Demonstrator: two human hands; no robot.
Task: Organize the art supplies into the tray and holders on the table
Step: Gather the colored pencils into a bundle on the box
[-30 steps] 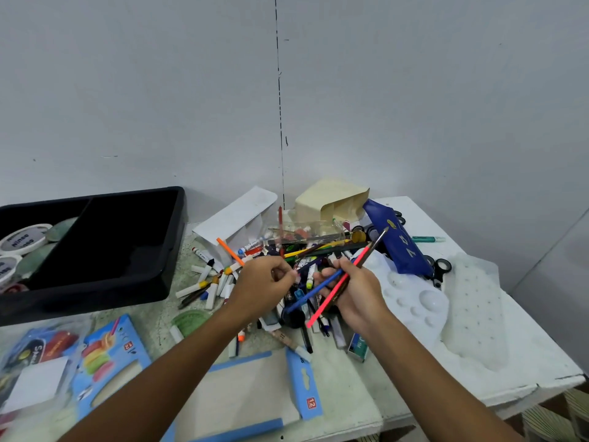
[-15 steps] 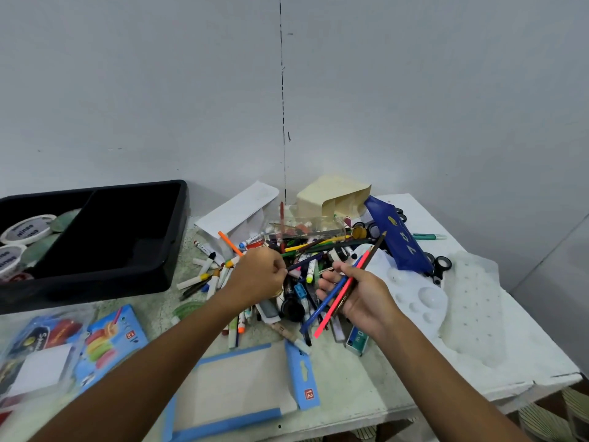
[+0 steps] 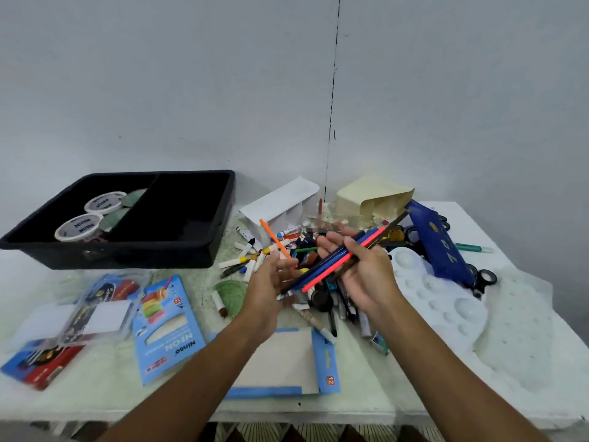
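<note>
sorting through a heap of art supplies (image 3: 306,269), a person held a small bundle of pencils and a brush (image 3: 342,260) in the right hand (image 3: 366,275), fingers curled round the shafts, which slanted up toward the table's far right corner. the left hand (image 3: 271,279) hovered just beside the bundle's lower ends, blurred, fingers loosely spread; an orange pencil (image 3: 274,238) showed right above it, but whether the hand held it could not be told.

by the look of it, the job was barely begun. the black tray (image 3: 220,218) at the table's far left edge held only a few lidded tubs (image 3: 90,215) in its left compartment, while its right compartment looked bare. the white holder (image 3: 280,205) and the cream holder (image 3: 373,196), both near the far edge, lay tipped over, apparently with little or nothing in them. most of the crayons, markers and pens lay tangled in the middle of the table.

left loose too were a blue pouch (image 3: 436,247) and a white paint palette (image 3: 436,298) toward the right edge, and blue crayon boxes (image 3: 169,333) along the near edge.
</note>
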